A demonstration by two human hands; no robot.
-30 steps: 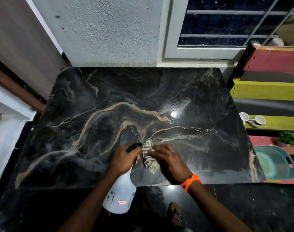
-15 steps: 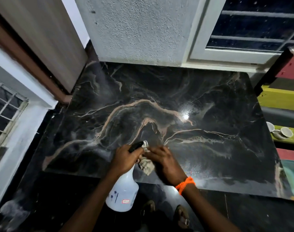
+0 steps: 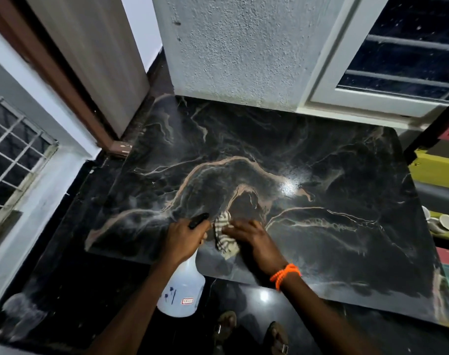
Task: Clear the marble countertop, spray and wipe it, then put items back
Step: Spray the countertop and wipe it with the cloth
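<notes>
Left hand [image 3: 183, 237] grips bottle [image 3: 181, 290] over tabletop [image 3: 320, 239] edge; right hand [image 3: 251, 239] pinches cloth [image 3: 224, 235]. Risks: wet bottle slips to floor; far corners left unwiped.

One head-worn wide-angle view looks steeply down from close above the tabletop [image 3: 320, 155], which fills mid-frame; wall and window cross the upper frame.
</notes>
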